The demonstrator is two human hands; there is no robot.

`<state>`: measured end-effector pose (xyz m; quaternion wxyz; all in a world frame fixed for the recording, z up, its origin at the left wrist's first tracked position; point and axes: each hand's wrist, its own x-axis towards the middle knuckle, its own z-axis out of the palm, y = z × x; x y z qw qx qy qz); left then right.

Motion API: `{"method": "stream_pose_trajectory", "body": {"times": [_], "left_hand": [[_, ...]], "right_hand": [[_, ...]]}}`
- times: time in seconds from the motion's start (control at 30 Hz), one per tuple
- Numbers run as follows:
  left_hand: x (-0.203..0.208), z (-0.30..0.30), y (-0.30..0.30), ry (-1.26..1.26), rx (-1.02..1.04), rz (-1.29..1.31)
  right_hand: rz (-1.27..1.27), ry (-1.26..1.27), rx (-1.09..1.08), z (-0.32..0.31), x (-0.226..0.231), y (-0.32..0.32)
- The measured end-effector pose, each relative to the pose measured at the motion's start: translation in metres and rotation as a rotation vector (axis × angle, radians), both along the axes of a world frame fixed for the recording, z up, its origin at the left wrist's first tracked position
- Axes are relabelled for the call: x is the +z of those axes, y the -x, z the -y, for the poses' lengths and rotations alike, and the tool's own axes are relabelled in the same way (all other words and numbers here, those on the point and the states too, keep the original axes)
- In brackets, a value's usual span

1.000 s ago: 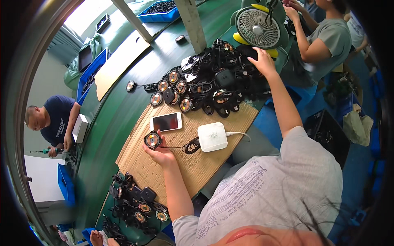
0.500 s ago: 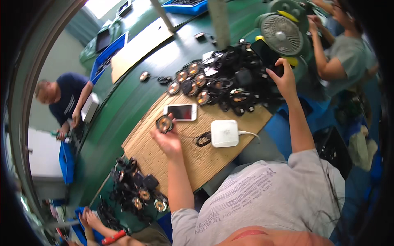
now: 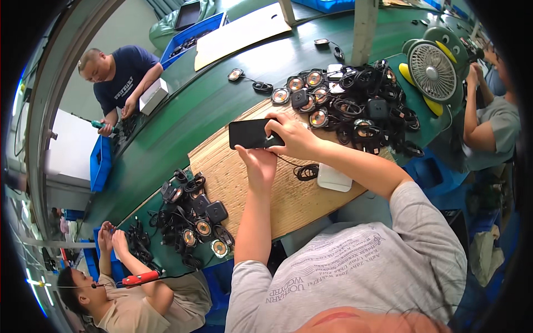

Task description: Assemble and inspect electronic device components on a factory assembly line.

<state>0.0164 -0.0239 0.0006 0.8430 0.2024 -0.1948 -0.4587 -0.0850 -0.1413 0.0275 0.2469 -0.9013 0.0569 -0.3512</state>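
My right hand (image 3: 297, 137) grips a dark-screened smartphone (image 3: 247, 135) above the cardboard sheet (image 3: 283, 205). Just under the phone is my left hand (image 3: 260, 165), thumb at the phone's lower edge. The round charger disc that this hand held is now hidden by the phone and fingers. A thin black cable (image 3: 306, 172) leads from that spot to a small coil on the cardboard. Beside the coil, partly behind my right forearm, lies a white square box (image 3: 334, 178). The white phone seen earlier is out of sight.
Round chargers with black cables are heaped at the far right (image 3: 355, 105) and near left (image 3: 194, 222). A fan (image 3: 433, 72) stands beyond the far heap. A post (image 3: 365, 33) rises from the green bench (image 3: 211, 111). Co-workers sit left and right.
My right hand has brought the dark phone leftward from the far heap, over my left hand. The disc in my left hand has become covered. The view has also shifted.
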Motion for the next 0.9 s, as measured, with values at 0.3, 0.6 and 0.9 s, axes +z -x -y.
{"method": "stream_pose_trajectory", "body": {"times": [0.3, 0.6, 0.9], "left_hand": [[-0.028, 0.003, -0.01, -0.228, 0.139, -0.042], [-0.022, 0.012, -0.008, -0.22, 0.1, -0.046], [-0.012, 0.027, 0.003, -0.226, 0.051, -0.048]], "right_hand": [[-0.075, 0.047, 0.136, 0.02, 0.008, -0.007], [-0.402, 0.081, -0.314, 0.122, -0.019, -0.142], [-0.727, -0.104, -0.741, 0.267, -0.026, -0.148]]}}
